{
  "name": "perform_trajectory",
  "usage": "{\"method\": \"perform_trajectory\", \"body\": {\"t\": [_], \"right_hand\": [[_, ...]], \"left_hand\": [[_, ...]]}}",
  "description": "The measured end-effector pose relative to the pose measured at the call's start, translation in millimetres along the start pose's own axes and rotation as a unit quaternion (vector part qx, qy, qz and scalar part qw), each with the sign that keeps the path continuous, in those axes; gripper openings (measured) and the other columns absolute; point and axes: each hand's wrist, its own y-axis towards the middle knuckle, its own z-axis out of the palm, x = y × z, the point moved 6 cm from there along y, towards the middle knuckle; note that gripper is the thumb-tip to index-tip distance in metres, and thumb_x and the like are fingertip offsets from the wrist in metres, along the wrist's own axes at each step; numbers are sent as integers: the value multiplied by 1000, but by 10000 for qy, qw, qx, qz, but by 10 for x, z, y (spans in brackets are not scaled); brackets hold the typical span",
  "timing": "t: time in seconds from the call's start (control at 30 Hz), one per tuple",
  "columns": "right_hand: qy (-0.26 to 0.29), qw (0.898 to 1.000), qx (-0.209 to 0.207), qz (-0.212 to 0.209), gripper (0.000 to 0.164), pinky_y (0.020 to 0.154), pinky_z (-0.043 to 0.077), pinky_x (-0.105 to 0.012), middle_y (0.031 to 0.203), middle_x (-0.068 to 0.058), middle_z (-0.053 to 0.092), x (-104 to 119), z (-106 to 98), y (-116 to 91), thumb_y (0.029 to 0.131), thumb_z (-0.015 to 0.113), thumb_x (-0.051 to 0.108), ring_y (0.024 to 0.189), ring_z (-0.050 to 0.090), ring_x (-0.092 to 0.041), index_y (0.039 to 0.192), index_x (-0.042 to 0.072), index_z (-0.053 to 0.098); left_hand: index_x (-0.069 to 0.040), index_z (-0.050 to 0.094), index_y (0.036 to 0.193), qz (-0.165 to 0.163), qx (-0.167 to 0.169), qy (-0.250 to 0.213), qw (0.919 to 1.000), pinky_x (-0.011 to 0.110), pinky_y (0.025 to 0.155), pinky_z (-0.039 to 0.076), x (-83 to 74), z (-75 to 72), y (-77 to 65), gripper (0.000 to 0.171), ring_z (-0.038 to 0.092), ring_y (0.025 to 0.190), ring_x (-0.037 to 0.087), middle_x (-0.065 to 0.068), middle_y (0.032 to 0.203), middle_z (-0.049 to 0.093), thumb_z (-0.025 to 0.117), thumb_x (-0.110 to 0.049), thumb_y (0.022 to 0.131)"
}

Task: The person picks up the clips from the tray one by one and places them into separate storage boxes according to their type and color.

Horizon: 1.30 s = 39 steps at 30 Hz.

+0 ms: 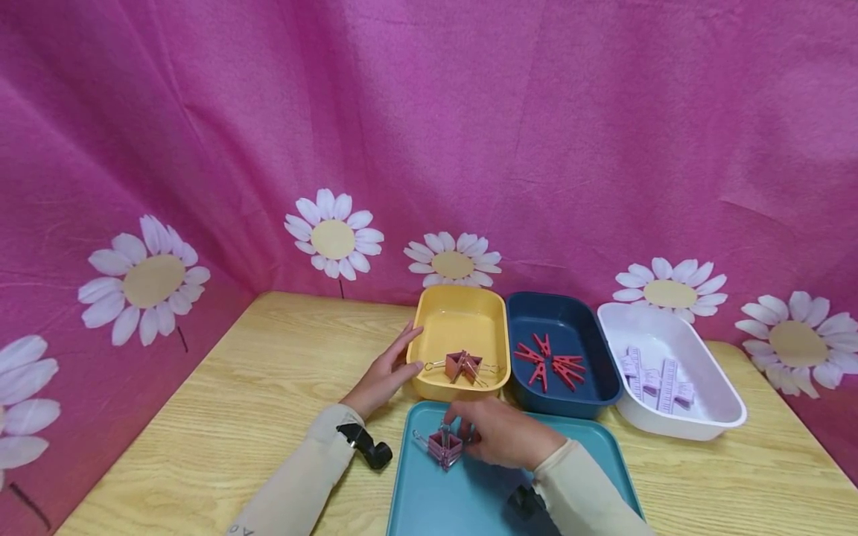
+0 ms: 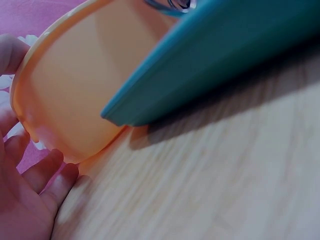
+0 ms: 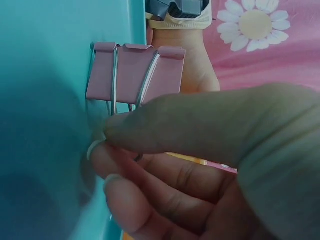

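Observation:
In the head view my right hand (image 1: 506, 433) is over the teal tray (image 1: 509, 506), at a pink binder clip (image 1: 442, 447). The right wrist view shows thumb and fingertips pinching the wire handles of that binder clip (image 3: 135, 75), its pink body beyond the fingertips. My left hand (image 1: 385, 376) rests against the left side of the yellow bin (image 1: 459, 309), fingers extended along its wall. In the left wrist view its fingers (image 2: 45, 172) touch the outside of the bin. Pink binder clips (image 1: 464, 366) with wire handles lie inside the yellow bin, near its front.
Right of the yellow bin stands a dark blue bin (image 1: 553, 309) holding several red clothespins (image 1: 568, 368). Beside it a white bin (image 1: 717, 398) contains several pale lilac clips (image 1: 666, 383). The wooden table (image 1: 221, 417) meets a pink flowered cloth (image 1: 536, 134) behind the bins.

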Motion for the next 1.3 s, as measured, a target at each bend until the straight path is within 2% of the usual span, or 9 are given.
{"method": "perform_trajectory", "body": {"t": [0.13,0.3,0.37,0.47,0.67,0.9,1.03,1.2,1.3], "right_hand": [[-10,10000,39,70,38,67,54,-23,93,5,64,0,1,-14,79,79,8,81,59,-10,112,19,63],[-243,9995,98,202,48,74,54,-29,95,8,63,25,8,-34,75,84,29,84,59,-8,117,22,62],[-325,9992,69,211,52,76,54,-31,95,8,63,38,11,-37,74,83,38,85,59,-8,118,22,61],[-370,9992,-21,160,56,77,54,-32,94,7,64,57,17,-34,74,81,46,84,59,-8,119,17,61],[-418,9990,-139,-66,55,74,53,-30,92,5,64,82,26,-16,79,78,44,80,58,-8,118,9,62],[-338,9991,-157,-189,45,73,53,-28,92,6,63,77,33,-14,81,77,36,80,57,-5,116,10,62],[-285,9991,-189,-262,44,71,51,-26,91,7,62,76,21,-25,81,77,31,78,56,-6,116,9,61],[-228,9995,-196,-138,43,70,52,-26,92,7,61,64,-4,-35,81,78,31,79,57,-8,115,10,61],[-263,9994,-210,-92,39,70,52,-25,91,7,61,64,-16,-32,81,77,31,78,57,-8,112,12,62]], "left_hand": [[-26,35,150,102,2,-10,9999,38,115,25,-5,3,8,59,22,144,19,-9,161,12,57,-17,97],[-27,34,150,131,22,-34,9999,37,115,25,2,-3,11,58,23,144,18,-10,160,12,57,-17,97],[-28,34,150,87,48,-18,9999,35,115,25,8,-6,12,58,23,143,17,-12,160,11,57,-17,98],[-24,31,152,105,124,2,9999,37,115,24,6,-7,17,59,22,144,19,-9,161,9,55,-15,98],[-15,28,153,50,168,29,9998,39,116,21,1,-2,28,60,20,145,23,-2,162,6,53,-12,99],[-25,33,151,10,-4,63,10000,37,115,26,-17,-2,7,59,25,143,18,-11,160,12,56,-15,98],[-26,35,150,63,-39,16,10000,38,115,26,-17,0,3,59,25,143,19,-11,160,13,57,-16,97],[-26,35,150,39,-23,-4,10000,37,115,26,-1,2,10,58,23,144,18,-11,160,12,57,-15,97],[-23,33,151,83,32,-40,10000,38,115,24,4,6,13,59,21,144,20,-6,161,10,55,-13,98]]}}
